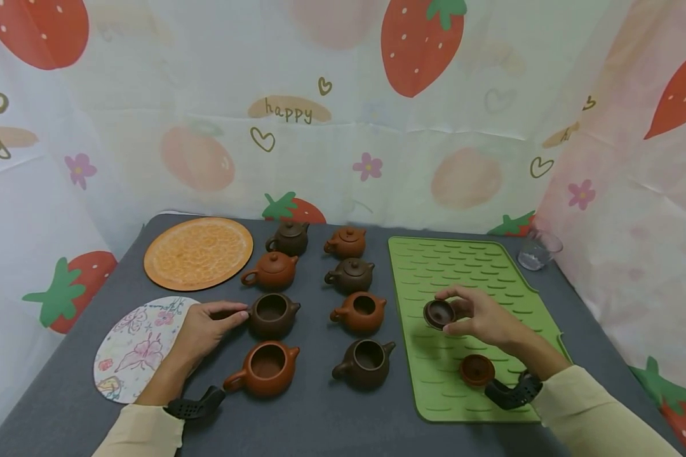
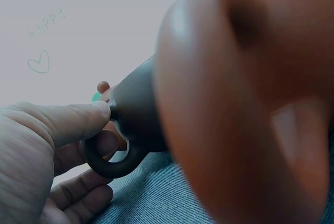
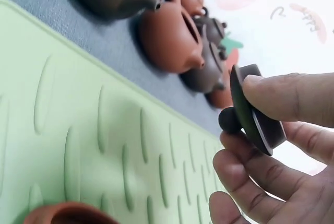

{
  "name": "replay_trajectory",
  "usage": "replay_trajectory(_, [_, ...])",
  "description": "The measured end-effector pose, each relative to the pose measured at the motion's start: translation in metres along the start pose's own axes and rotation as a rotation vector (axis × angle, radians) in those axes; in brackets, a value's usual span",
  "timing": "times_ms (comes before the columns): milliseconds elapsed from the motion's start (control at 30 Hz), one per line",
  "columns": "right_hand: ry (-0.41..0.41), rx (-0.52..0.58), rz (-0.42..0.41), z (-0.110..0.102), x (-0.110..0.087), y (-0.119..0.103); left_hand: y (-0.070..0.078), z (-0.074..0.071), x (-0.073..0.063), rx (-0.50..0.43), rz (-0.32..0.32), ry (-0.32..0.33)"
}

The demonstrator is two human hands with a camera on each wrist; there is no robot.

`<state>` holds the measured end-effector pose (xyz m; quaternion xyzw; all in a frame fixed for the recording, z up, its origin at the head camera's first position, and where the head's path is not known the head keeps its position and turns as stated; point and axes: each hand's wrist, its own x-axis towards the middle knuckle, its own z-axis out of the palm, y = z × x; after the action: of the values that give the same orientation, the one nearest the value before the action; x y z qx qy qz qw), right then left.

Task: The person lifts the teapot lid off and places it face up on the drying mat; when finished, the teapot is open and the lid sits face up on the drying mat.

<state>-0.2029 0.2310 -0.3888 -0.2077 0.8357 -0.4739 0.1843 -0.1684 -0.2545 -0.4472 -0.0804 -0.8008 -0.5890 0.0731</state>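
My left hand pinches the handle of a lidless dark brown teapot standing in the left row. In the left wrist view, the thumb lies at the top of that handle with fingers behind it. Over the green mat, my right hand holds a dark brown teapot lid by its edge. Its hollow underside faces the head camera, and its round knob points away from the palm. A reddish-brown lid lies upside down on the mat below this hand.
Lidless teapots nearby are a reddish one in front, another reddish one and a dark one. Several lidded teapots stand behind. At left lie an orange round mat and a floral one. A glass cup stands back right.
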Motion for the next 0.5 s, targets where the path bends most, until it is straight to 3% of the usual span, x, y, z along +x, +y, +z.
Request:
replay_trajectory(233, [0.001,-0.023,0.08,-0.003,-0.001,0.011,-0.002,0.0,0.001,0.0,-0.006,-0.001])
replay_trajectory(500, [-0.037,-0.125,0.078,-0.001,-0.001,0.022,-0.003,0.0,0.001,0.003,-0.01,-0.002])
